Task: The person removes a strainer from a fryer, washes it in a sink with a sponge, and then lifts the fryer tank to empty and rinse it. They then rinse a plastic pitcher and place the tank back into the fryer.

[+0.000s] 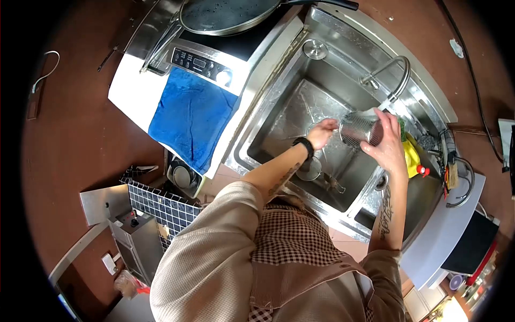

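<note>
A cylindrical metal mesh strainer (358,129) is held on its side over the sink (287,121), just below the faucet (399,80). My right hand (387,145) wraps round its right end, thumb below and fingers above. At its left end is my left hand (322,134), fingers curled together; whether they grip anything is too small to tell. Water runs from the spout near the strainer's top. On the basin floor under my left wrist lies a round metal item (309,169), with a thin wire piece (337,185) beside it.
A yellow bottle (411,159) with a red cap stands right of my right hand. The drain fitting (315,49) is at the basin's far corner. Left are a blue cloth (193,115) and a pan (225,16) on the stove.
</note>
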### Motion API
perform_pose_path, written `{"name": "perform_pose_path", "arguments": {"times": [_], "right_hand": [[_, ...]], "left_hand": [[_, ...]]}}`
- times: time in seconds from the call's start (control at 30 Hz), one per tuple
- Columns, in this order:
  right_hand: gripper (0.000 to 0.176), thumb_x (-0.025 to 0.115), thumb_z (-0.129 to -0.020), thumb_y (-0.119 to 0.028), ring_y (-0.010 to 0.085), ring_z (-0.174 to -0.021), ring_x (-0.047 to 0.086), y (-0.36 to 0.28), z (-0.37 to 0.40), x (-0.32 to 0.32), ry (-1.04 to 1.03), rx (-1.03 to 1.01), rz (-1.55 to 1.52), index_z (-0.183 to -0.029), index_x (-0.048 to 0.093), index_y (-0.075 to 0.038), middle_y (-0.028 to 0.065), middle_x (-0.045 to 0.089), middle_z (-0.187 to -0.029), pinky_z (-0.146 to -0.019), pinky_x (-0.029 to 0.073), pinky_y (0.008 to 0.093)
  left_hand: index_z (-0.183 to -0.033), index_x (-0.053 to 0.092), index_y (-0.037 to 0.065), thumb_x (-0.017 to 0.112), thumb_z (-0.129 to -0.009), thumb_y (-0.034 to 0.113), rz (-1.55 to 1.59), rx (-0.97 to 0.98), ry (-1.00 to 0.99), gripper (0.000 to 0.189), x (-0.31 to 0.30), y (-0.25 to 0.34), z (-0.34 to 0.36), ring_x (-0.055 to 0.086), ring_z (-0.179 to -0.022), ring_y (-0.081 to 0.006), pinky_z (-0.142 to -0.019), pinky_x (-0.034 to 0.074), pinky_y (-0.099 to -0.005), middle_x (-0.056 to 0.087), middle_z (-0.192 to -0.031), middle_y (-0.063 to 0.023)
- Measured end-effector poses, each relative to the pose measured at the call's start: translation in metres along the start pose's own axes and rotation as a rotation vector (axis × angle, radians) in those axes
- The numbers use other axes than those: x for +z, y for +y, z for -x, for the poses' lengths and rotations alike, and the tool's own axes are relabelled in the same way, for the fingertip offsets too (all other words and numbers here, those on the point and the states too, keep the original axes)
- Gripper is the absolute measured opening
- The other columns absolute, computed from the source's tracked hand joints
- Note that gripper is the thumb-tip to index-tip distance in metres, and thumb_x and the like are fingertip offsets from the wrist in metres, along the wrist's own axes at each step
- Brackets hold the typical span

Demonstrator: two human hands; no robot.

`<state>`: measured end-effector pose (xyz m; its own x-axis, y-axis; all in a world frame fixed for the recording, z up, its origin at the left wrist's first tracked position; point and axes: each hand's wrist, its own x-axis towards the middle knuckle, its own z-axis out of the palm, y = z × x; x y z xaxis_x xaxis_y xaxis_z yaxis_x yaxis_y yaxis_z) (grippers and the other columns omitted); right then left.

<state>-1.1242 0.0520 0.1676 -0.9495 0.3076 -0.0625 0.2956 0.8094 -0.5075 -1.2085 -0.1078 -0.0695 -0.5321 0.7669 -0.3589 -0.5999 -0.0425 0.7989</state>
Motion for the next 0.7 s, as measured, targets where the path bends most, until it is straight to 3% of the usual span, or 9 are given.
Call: {"name": "perform_pose_path", "arguments": {"times": [0.13,0.23,0.27,0.37,0.4,0.47,0.53,0.6,0.7], "right_hand": [[0.084,0.072,-0.061,-0.005,0.0286,-0.126,0.044,-0.017,0.026,-0.030,0.086,0.020,-0.365,-0.140,0.046,-0.011,0.0115,0.045,-0.135,-0.109,0.034,0.0376],[0.084,0.066,-0.063,-0.009,0.0249,-0.128,0.044,-0.009,0.043,-0.035,0.160,-0.065,-0.759,-0.142,0.042,-0.001,0.0105,0.046,-0.140,-0.113,0.026,0.0349],[0.084,0.065,-0.064,-0.018,0.0254,-0.128,0.045,-0.009,0.050,-0.040,0.193,-0.063,-0.773,-0.143,0.040,0.000,0.0110,0.047,-0.139,-0.113,0.026,0.0357],[0.088,0.060,-0.072,-0.042,0.0280,-0.131,0.044,-0.020,0.071,-0.051,0.243,-0.162,-0.794,-0.145,0.038,0.002,0.0149,0.049,-0.138,-0.112,0.029,0.0406],[0.088,0.060,-0.074,-0.045,0.0280,-0.131,0.044,-0.020,0.079,-0.052,0.284,-0.166,-0.821,-0.144,0.038,0.002,0.0154,0.049,-0.138,-0.112,0.030,0.0413],[0.083,0.059,-0.079,-0.047,0.0284,-0.131,0.043,-0.014,0.090,-0.046,0.367,-0.167,-0.909,-0.143,0.040,0.001,0.0162,0.048,-0.140,-0.112,0.031,0.0427],[0.066,0.048,-0.092,-0.043,0.0300,-0.135,0.040,0.011,0.107,-0.032,0.555,-0.034,-0.841,-0.142,0.042,0.000,0.0163,0.046,-0.143,-0.112,0.034,0.0455],[0.055,0.038,-0.099,-0.037,0.0319,-0.131,0.047,0.052,0.130,-0.020,0.740,0.235,-1.327,-0.140,0.046,-0.002,0.0154,0.048,-0.142,-0.111,0.037,0.0479],[0.048,0.039,-0.101,-0.033,0.0331,-0.123,0.053,0.168,0.167,0.028,0.736,0.107,-0.975,-0.136,0.049,-0.001,0.0170,0.052,-0.136,-0.108,0.039,0.0469]], "left_hand": [[-0.148,0.029,0.008,0.070,-0.076,0.015,-1.111,0.172,-0.025,0.083,-0.029,0.064,0.071,0.036,-0.135,-0.0409,-0.114,0.031,-0.0439,0.039,-0.146,-0.0240],[-0.150,0.027,0.010,0.074,-0.076,0.026,-1.383,0.405,-0.081,0.089,-0.038,0.081,0.087,0.031,-0.139,-0.0396,-0.117,0.024,-0.0466,0.037,-0.148,-0.0208],[-0.136,0.047,0.007,0.074,-0.078,0.032,-1.400,0.567,-0.073,0.068,-0.040,0.085,0.088,0.049,-0.126,-0.0371,-0.109,0.038,-0.0467,0.058,-0.127,-0.0197],[-0.111,0.063,0.004,0.073,-0.082,0.038,-1.350,0.128,-0.398,0.046,-0.022,0.132,0.097,0.068,-0.092,-0.0335,-0.090,0.052,-0.0465,0.070,-0.093,-0.0145],[-0.093,0.067,0.002,0.074,-0.083,0.039,-1.076,0.006,-0.516,0.039,-0.020,0.137,0.100,0.068,-0.060,-0.0256,-0.064,0.058,-0.0406,0.069,-0.071,-0.0095],[-0.092,0.065,0.000,0.075,-0.084,0.030,-0.734,-0.345,-0.702,0.033,-0.015,0.148,0.112,0.065,-0.056,-0.0136,-0.049,0.053,-0.0270,0.065,-0.065,-0.0075],[-0.099,0.064,0.003,0.073,-0.082,0.031,-1.157,-0.058,-0.757,0.033,-0.005,0.162,0.120,0.067,-0.062,-0.0215,-0.063,0.056,-0.0363,0.068,-0.077,-0.0105],[-0.104,0.064,0.011,0.065,-0.083,0.024,-1.429,0.375,-0.311,0.025,-0.004,0.153,0.126,0.064,-0.096,-0.0353,-0.084,0.051,-0.0470,0.069,-0.093,-0.0163],[-0.098,0.061,0.010,0.057,-0.084,0.023,-1.419,0.566,0.043,0.019,0.012,0.180,0.166,0.067,-0.083,-0.0366,-0.072,0.053,-0.0473,0.069,-0.084,-0.0122]]}}
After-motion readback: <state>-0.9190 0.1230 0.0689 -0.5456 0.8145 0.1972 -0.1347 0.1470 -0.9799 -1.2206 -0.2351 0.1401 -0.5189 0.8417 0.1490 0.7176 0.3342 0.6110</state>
